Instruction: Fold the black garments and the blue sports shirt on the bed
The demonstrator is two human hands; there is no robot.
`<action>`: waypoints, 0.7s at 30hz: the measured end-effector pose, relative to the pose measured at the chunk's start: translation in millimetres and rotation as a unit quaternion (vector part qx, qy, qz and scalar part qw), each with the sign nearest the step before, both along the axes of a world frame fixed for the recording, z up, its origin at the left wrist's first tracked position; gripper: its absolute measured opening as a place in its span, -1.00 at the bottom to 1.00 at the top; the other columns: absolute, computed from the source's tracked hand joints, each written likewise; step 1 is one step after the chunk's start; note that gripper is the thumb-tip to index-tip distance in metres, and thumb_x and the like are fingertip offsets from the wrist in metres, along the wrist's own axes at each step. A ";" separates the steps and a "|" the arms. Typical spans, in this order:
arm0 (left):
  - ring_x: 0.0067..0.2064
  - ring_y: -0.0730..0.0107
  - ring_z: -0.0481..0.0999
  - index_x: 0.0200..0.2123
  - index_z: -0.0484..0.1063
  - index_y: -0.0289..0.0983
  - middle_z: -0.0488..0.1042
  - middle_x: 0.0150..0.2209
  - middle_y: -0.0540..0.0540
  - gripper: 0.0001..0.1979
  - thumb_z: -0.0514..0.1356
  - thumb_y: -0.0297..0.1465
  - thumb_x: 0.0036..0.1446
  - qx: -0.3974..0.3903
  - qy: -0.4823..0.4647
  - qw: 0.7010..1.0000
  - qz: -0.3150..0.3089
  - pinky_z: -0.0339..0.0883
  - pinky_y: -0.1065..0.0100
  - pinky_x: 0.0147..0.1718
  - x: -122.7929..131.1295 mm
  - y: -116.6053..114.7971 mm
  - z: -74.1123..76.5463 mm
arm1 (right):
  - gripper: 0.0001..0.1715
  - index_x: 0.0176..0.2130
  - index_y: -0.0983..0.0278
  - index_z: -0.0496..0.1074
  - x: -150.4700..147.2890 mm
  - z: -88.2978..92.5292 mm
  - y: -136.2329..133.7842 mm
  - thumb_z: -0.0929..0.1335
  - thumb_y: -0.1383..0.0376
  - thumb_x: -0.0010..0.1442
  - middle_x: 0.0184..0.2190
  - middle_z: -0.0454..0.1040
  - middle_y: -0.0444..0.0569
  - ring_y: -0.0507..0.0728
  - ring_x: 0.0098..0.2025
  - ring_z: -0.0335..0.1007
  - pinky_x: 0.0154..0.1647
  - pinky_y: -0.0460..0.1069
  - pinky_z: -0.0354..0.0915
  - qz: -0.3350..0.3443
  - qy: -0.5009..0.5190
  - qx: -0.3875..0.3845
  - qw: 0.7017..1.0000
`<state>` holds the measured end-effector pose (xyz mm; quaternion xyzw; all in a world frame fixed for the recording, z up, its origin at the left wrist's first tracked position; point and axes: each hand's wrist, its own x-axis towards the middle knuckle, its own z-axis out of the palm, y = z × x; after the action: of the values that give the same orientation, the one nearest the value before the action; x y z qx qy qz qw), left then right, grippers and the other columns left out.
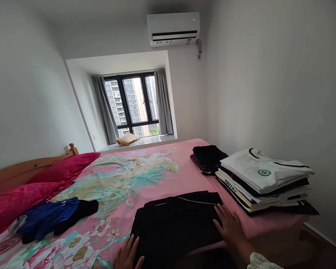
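Observation:
A black garment [176,222] lies spread flat on the pink floral bedspread [123,179] near the bed's foot. My left hand [127,256] rests open at the garment's lower left edge, fingers flat. My right hand [231,226] lies open on its right edge, fingers stretched toward the cloth. To the right stands a stack of folded clothes [264,183] topped by a white shirt with a green badge. A smaller dark folded pile [207,158] sits behind that stack.
Crumpled blue and black clothes [53,218] lie at the left of the bed. Two magenta pillows [44,183] rest against a wooden headboard [22,170]. A curtained window [134,104] and an air conditioner [173,29] are on the far wall.

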<state>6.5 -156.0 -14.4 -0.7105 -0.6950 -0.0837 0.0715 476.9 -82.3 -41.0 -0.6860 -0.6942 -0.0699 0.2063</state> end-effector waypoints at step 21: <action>0.24 0.20 0.16 0.15 0.23 -0.08 0.17 0.24 -0.01 -0.49 0.00 -0.12 0.14 0.112 -0.032 0.993 -0.005 -0.04 0.02 0.18 3.7 -0.6 -17.5 | -0.37 0.22 0.25 0.12 -100.3 63.0 -18.5 0.09 0.12 0.22 0.30 -0.05 0.02 0.26 0.33 -0.24 0.22 0.41 -0.39 0.034 0.015 -0.106 0.994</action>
<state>10.2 -156.6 -32.0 -0.6982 -0.6797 -0.1845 0.1281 376.6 -100.8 22.0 -0.6807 -0.7178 0.0216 0.1445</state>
